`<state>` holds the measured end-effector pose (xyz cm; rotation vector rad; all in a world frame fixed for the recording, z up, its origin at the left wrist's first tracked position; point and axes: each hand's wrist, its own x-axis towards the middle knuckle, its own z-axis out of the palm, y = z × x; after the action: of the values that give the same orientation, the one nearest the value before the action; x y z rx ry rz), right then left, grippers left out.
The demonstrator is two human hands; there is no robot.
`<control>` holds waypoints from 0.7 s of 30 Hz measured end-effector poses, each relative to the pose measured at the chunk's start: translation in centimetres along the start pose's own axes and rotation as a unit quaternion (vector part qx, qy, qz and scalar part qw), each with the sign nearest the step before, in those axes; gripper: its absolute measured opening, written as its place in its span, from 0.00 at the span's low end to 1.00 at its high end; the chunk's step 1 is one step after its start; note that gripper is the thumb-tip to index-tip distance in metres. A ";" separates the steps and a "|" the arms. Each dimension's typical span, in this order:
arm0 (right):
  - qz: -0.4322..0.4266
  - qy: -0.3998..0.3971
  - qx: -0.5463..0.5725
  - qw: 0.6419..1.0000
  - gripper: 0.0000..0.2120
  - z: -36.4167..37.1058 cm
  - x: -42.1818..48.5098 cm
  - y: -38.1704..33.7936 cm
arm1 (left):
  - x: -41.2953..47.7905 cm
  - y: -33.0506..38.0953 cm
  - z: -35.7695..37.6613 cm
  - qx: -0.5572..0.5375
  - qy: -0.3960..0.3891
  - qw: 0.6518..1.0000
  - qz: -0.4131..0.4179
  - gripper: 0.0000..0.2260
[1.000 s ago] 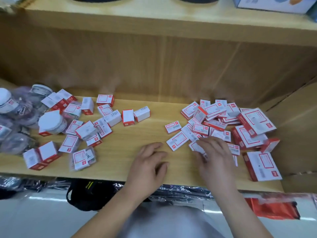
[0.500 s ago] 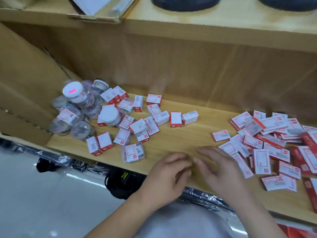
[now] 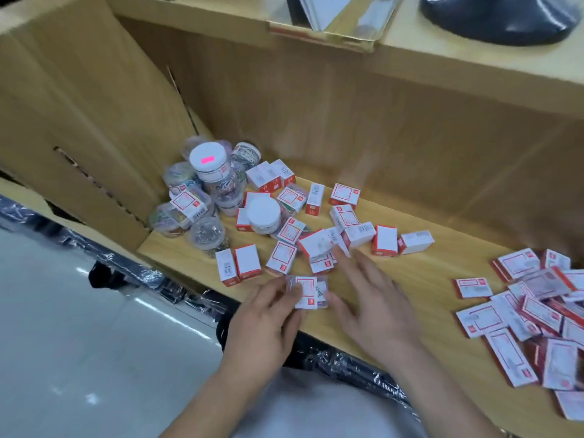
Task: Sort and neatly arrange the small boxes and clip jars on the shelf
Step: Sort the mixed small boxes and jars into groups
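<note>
Several small red-and-white boxes lie scattered on the wooden shelf. Clear clip jars are heaped at its left end; one has a pink sticker on its lid, and another white-lidded jar sits among the boxes. My left hand pinches a small clear-wrapped pack with a red label at the shelf's front edge. My right hand is beside it with straight fingers, its fingertips touching the boxes just behind the pack. A pile of flatter red-and-white boxes lies at the right.
A cardboard wall closes the shelf's left end, and a wooden back panel stands behind. The shelf above carries a dark rounded object and a tray. Plastic-wrapped goods lie below the front edge, above a pale floor.
The view has swung left. Both hands moved left from the flat-box pile to the left group. My left hand now pinches the clear-wrapped pack, and my right hand reaches among the boxes.
</note>
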<state>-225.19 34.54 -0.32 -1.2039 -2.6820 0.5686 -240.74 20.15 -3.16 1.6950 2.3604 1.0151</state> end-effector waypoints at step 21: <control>0.113 -0.024 -0.066 0.991 0.11 -2.7 -0.1 1.6 | 7.9 1.1 1.1 0.031 -0.015 0.999 0.013 0.12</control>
<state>-223.24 36.22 1.52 -1.5638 -2.6770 0.4612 -242.50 27.65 -0.93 1.7529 2.3810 0.9246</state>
